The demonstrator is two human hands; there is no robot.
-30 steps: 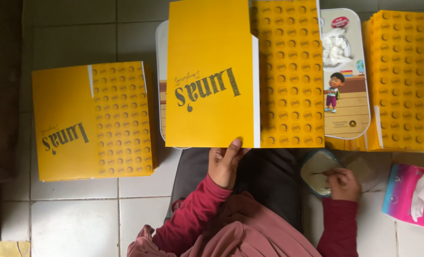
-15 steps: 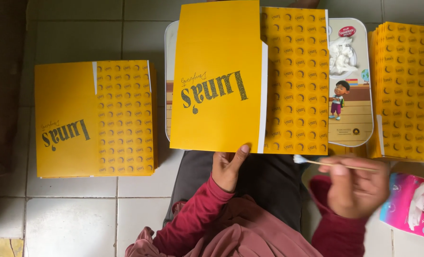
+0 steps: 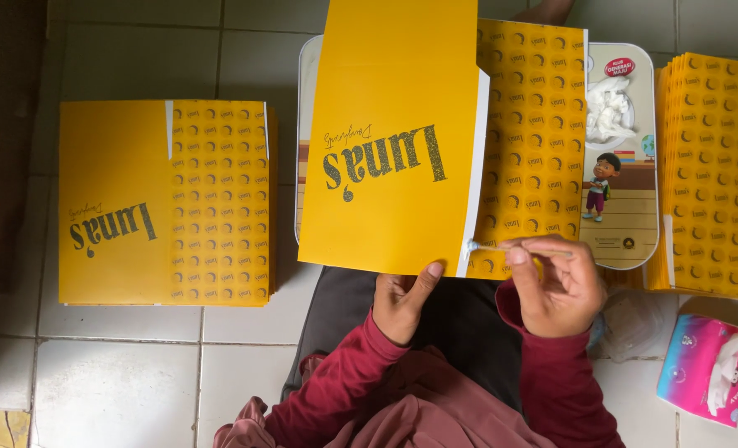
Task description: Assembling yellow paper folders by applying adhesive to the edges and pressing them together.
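Tray [image 3: 634, 241] beyond right fingers holds crumpled white tissue [image 3: 608, 112]. Left hand [image 3: 402, 300], thumb pressed on the folded yellow box sheet [image 3: 398, 141], pins its near edge. Right hand [image 3: 555, 286] fingers pinch a cotton swab [image 3: 502, 246], tip touching the sheet's white edge. Stacks [image 3: 166, 203] [image 3: 713, 174] flank; tissue pack [image 3: 707, 367] right. Swab has moved leftward since earlier.

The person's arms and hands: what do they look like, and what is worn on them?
Both arms wear long dark red sleeves of soft knit cloth, ending in snug cuffs at the wrists. The left hand and right hand are bare: no gloves, and no rings, watch or bracelets that show. Loose cloth of a duller pinkish red lies between the arms.
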